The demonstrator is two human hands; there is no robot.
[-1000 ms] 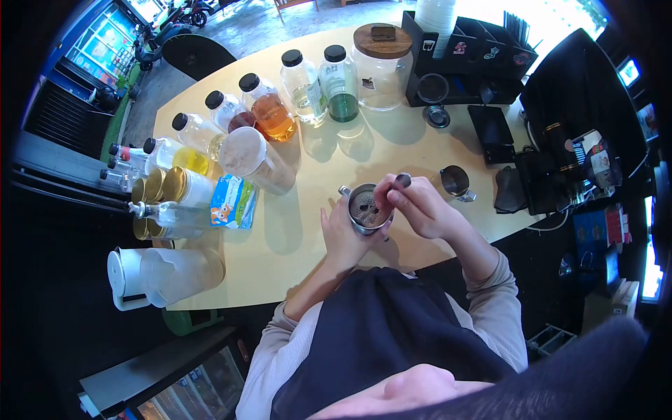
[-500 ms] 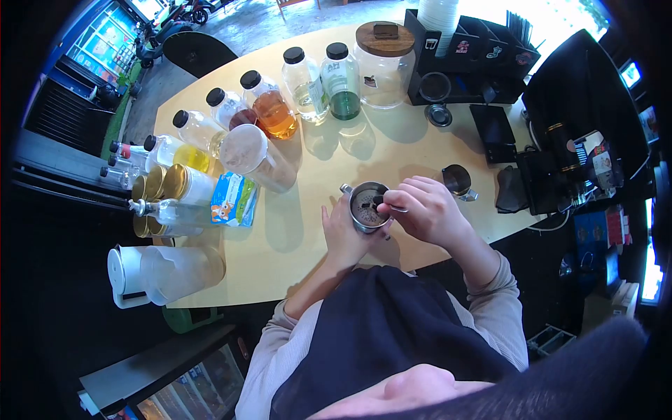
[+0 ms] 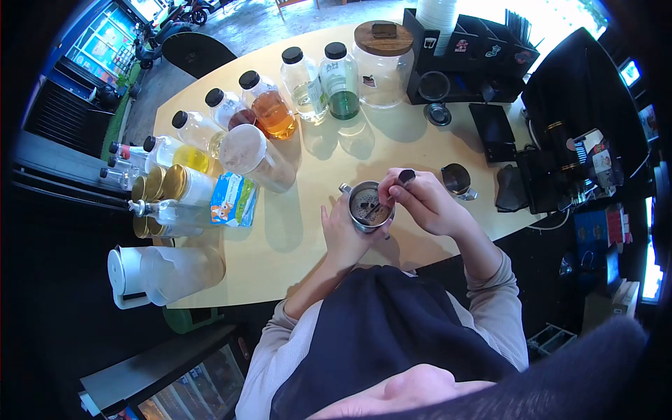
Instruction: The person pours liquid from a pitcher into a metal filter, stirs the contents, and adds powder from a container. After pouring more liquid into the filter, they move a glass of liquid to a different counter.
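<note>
Since the frame half a second earlier, the right hand [image 3: 428,203] has shifted, and the spoon [image 3: 407,176] now shows its dark, broad end above the fingers (its full shape is hard to make out). The metal cup [image 3: 363,227] stays near the middle of the tabletop's [image 3: 283,241] near edge, brown drink [image 3: 359,204] inside, its handle toward the far left.

The left hand [image 3: 343,234] is clamped around the cup's left and near side. The right hand is the nearer one to the spoon: its grip is closed, thumb and fingers pinching the shaft, just beside the cup's right rim. The key relation is the slant: the spoon's long axis runs from above this grip down and leftward into the drink, so the cup's mouth lies just left of and below the pinch. A small glass pitcher [image 3: 456,180] stands apart, right of that hand.
</note>
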